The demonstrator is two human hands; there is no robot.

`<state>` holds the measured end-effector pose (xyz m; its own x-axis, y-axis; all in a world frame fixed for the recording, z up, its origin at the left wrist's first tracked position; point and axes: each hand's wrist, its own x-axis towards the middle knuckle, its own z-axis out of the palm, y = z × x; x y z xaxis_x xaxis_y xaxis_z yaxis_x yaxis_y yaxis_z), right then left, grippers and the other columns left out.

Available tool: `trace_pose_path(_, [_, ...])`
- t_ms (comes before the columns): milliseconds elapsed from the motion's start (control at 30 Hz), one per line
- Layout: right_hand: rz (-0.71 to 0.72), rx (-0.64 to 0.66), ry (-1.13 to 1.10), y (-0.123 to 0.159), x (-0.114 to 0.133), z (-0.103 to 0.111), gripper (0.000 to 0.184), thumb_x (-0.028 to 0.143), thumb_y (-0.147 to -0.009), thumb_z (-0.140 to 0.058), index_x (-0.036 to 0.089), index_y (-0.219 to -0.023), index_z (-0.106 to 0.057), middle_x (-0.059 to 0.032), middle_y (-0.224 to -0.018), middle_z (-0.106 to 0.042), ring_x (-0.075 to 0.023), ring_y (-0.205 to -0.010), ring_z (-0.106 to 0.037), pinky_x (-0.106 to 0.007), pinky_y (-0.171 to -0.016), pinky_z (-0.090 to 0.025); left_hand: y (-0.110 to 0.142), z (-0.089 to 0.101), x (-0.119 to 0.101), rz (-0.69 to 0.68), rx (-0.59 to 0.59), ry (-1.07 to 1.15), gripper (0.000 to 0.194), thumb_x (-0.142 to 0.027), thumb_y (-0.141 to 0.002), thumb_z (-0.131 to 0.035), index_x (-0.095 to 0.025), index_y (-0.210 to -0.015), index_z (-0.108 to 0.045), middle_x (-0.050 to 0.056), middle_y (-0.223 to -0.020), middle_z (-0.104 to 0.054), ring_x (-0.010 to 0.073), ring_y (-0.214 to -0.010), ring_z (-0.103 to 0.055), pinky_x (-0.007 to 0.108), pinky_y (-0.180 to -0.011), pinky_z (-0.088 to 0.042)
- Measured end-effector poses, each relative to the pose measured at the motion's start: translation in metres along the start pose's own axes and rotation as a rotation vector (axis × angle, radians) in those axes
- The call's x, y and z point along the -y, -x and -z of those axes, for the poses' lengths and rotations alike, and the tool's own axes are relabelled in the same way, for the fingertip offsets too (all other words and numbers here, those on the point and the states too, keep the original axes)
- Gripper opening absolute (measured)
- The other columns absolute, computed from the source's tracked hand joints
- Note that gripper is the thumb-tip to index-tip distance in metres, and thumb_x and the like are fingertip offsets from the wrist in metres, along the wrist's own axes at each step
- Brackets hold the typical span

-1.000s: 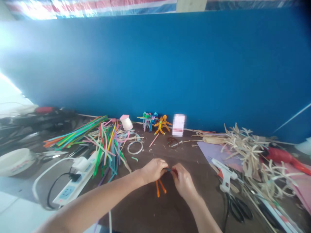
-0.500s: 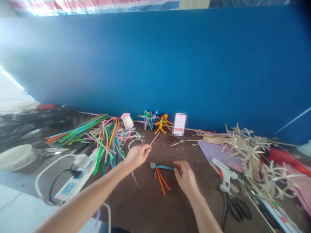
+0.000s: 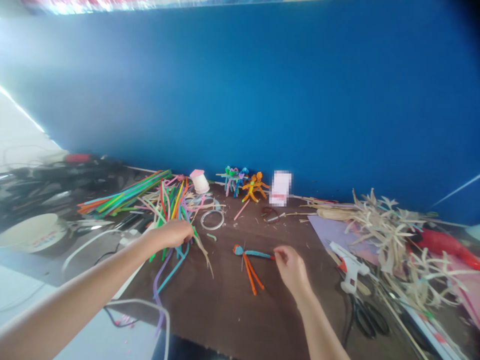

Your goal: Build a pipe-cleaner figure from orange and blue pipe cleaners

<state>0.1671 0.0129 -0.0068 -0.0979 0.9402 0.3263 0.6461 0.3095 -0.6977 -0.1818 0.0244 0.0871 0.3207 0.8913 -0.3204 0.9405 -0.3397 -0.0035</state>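
Note:
My left hand (image 3: pixel 179 233) is over a loose heap of coloured pipe cleaners (image 3: pixel 165 197), fingers curled in; what they grip is hidden. Purple and blue pipe cleaners (image 3: pixel 173 275) trail below it toward the table's front edge. My right hand (image 3: pixel 290 267) pinches the orange-tipped right end of a pipe-cleaner figure (image 3: pixel 257 253). The figure lies flat, with a blue-and-orange head at its left, a blue twisted body and two orange strands pointing toward me. Beyond it, a short pink stick (image 3: pixel 241 210) rests on the table.
Small finished pipe-cleaner figures (image 3: pixel 255 187) stand at the back beside a white cup-like piece (image 3: pixel 199 182). A wire ring (image 3: pixel 212 220) lies in front. At right are a glue gun (image 3: pixel 350 270), black scissors (image 3: pixel 369 317) and pale husk flowers (image 3: pixel 386 235). A white bowl (image 3: pixel 33 232) sits left.
My left hand has left the end of the pink stick and moved left to the pipe-cleaner heap. Blue and purple strands there now hang further out. My right hand still holds the figure's end.

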Motion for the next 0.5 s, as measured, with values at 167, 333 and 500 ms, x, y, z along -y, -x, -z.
trace_pose_path(167, [-0.019,0.019,0.008,0.000,0.000,0.000,0.018,0.024,-0.075,-0.044,0.019,-0.077,-0.061,-0.0057,-0.076,-0.066,-0.0186,-0.068,-0.062,-0.028,-0.063,-0.047,0.004,-0.003,-0.004,-0.063,0.011,-0.041,0.025,-0.004,-0.060,-0.049,-0.020,-0.075,-0.062,0.004,-0.081,-0.063,0.0197,-0.080,-0.058,0.026,-0.067,-0.041])
trace_pose_path(333, [-0.044,0.033,0.019,0.001,0.000,0.000,0.018,0.025,-0.076,-0.044,0.020,-0.077,-0.061,-0.0047,-0.074,-0.066,-0.0186,-0.066,-0.062,-0.027,-0.060,-0.046,0.008,-0.006,-0.008,-0.132,0.013,-0.008,0.020,-0.003,-0.061,-0.045,-0.018,-0.061,-0.058,0.003,-0.074,-0.059,0.0179,-0.075,-0.056,0.024,-0.063,-0.040])
trace_pose_path(500, [-0.059,0.034,0.013,0.001,0.003,0.001,0.017,0.024,-0.075,-0.045,0.020,-0.077,-0.061,-0.0038,-0.074,-0.066,-0.0183,-0.066,-0.062,-0.027,-0.061,-0.046,0.013,0.016,0.001,-0.252,-0.121,0.221,0.014,-0.011,-0.070,-0.046,-0.017,-0.071,-0.058,0.002,-0.084,-0.057,0.0129,-0.078,-0.054,0.022,-0.072,-0.041])
